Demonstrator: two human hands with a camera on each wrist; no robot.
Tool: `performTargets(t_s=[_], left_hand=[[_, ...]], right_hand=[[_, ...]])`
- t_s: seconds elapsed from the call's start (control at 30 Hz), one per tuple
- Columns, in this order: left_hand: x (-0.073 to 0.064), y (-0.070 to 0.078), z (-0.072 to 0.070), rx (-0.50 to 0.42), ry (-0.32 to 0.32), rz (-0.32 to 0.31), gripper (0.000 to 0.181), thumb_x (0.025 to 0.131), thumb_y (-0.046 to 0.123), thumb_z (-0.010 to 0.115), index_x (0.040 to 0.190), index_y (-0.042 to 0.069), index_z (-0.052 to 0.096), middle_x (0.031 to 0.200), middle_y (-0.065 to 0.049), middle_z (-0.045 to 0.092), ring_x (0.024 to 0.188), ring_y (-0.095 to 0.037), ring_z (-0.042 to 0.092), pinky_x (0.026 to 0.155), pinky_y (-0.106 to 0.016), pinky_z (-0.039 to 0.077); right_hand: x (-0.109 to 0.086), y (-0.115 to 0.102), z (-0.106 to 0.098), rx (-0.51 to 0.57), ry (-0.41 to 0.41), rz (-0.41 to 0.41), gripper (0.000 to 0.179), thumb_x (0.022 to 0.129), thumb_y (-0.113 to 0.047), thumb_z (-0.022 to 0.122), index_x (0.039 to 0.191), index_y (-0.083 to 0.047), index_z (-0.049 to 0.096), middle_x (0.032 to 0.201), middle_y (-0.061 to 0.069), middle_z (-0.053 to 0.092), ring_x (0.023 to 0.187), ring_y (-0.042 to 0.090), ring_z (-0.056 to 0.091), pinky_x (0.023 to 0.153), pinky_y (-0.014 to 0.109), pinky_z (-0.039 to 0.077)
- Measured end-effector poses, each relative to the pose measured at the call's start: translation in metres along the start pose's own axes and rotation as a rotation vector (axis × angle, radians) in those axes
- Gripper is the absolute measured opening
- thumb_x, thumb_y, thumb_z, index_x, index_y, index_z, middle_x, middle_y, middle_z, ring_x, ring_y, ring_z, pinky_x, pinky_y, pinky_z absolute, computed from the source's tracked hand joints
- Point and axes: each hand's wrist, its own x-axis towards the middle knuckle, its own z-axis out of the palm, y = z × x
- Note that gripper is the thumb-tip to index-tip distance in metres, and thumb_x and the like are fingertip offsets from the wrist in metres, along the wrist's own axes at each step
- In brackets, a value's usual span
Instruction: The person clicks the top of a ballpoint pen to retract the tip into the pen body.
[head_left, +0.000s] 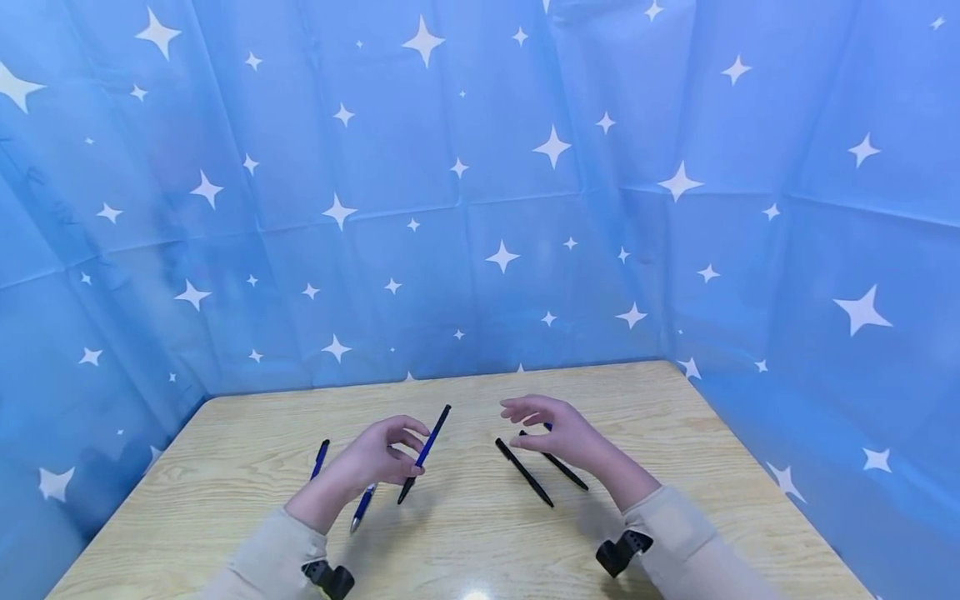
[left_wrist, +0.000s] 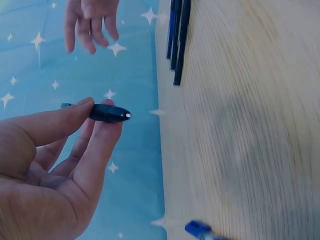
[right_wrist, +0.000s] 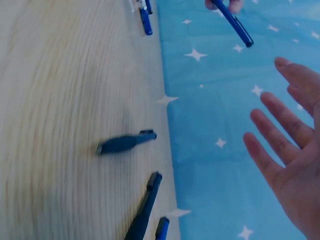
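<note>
My left hand (head_left: 381, 451) pinches a blue pen with black ends (head_left: 430, 447) between thumb and fingers, raised above the table and slanting up to the right. In the left wrist view the dark tip end of this pen (left_wrist: 111, 113) points right. My right hand (head_left: 561, 432) holds nothing; its fingers (right_wrist: 282, 122) are spread and relaxed in the right wrist view. Beneath it on the table lie a black pen (head_left: 525, 473), a second black pen (head_left: 567, 472) and a blue pen (right_wrist: 162, 229), mostly hidden by the hand in the head view.
By the left wrist, a blue pen (head_left: 320, 459) and a blue pen with a silver tip (head_left: 363, 507) lie on the wooden table (head_left: 465, 550), each partly covered by the hand or arm. A blue star-patterned curtain (head_left: 480, 183) hangs behind and along the table's sides.
</note>
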Motion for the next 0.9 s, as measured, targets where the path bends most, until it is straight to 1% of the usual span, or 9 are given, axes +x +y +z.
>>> performTargets(t_s=[0.13, 0.3, 0.4, 0.5, 0.63, 0.8, 0.9], left_hand=[[0.003, 0.003, 0.01, -0.035, 0.009, 0.019, 0.047, 0.082, -0.009, 0.072, 0.125, 0.002, 0.058, 0.102, -0.012, 0.061, 0.083, -0.023, 0.067, 0.071, -0.038, 0.057], [0.005, 0.01, 0.024, -0.064, 0.053, 0.046, 0.047, 0.08, -0.007, 0.076, 0.125, -0.001, 0.062, 0.101, -0.011, 0.063, 0.085, -0.022, 0.068, 0.073, -0.038, 0.058], [0.006, 0.016, 0.033, -0.084, 0.078, 0.07, 0.044, 0.08, -0.006, 0.075, 0.122, -0.004, 0.063, 0.099, -0.011, 0.064, 0.086, -0.022, 0.068, 0.074, -0.038, 0.058], [0.007, 0.02, 0.041, -0.107, 0.101, 0.092, 0.041, 0.081, -0.006, 0.075, 0.12, -0.005, 0.063, 0.099, -0.012, 0.065, 0.087, -0.022, 0.067, 0.075, -0.038, 0.058], [0.009, 0.025, 0.051, -0.147, 0.144, 0.099, 0.038, 0.08, -0.005, 0.076, 0.117, -0.004, 0.066, 0.095, -0.009, 0.067, 0.086, -0.021, 0.067, 0.073, -0.038, 0.058], [0.01, 0.028, 0.064, -0.213, 0.19, 0.096, 0.035, 0.08, -0.003, 0.077, 0.115, -0.003, 0.068, 0.091, -0.004, 0.068, 0.085, -0.018, 0.067, 0.074, -0.037, 0.058], [0.011, 0.03, 0.073, -0.275, 0.215, 0.093, 0.034, 0.08, -0.003, 0.077, 0.113, -0.003, 0.069, 0.09, -0.004, 0.068, 0.083, -0.018, 0.067, 0.074, -0.036, 0.058]], right_hand=[[0.003, -0.004, 0.005, 0.052, 0.041, -0.031, 0.05, 0.089, -0.015, 0.073, 0.136, -0.011, 0.056, 0.123, 0.009, 0.064, 0.11, 0.028, 0.06, 0.095, 0.047, 0.048], [0.008, -0.013, 0.011, 0.11, 0.089, -0.05, 0.05, 0.088, -0.016, 0.074, 0.135, -0.011, 0.057, 0.12, 0.008, 0.065, 0.108, 0.027, 0.062, 0.093, 0.046, 0.05], [0.009, -0.02, 0.014, 0.151, 0.1, -0.047, 0.049, 0.088, -0.018, 0.074, 0.135, -0.013, 0.058, 0.121, 0.005, 0.065, 0.108, 0.027, 0.062, 0.092, 0.044, 0.05], [0.009, -0.026, 0.016, 0.202, 0.103, -0.045, 0.05, 0.089, -0.017, 0.073, 0.136, -0.013, 0.056, 0.125, 0.005, 0.064, 0.11, 0.027, 0.062, 0.091, 0.039, 0.052], [0.01, -0.03, 0.018, 0.256, 0.114, -0.045, 0.051, 0.091, -0.014, 0.071, 0.139, -0.013, 0.054, 0.129, 0.009, 0.061, 0.112, 0.027, 0.062, 0.089, 0.035, 0.053], [0.011, -0.034, 0.02, 0.345, 0.143, -0.018, 0.055, 0.09, -0.012, 0.072, 0.142, -0.015, 0.052, 0.127, 0.011, 0.062, 0.111, 0.026, 0.063, 0.088, 0.037, 0.053], [0.012, -0.037, 0.021, 0.384, 0.174, -0.048, 0.057, 0.089, -0.008, 0.072, 0.142, -0.013, 0.051, 0.122, 0.012, 0.065, 0.11, 0.026, 0.063, 0.089, 0.037, 0.053]])
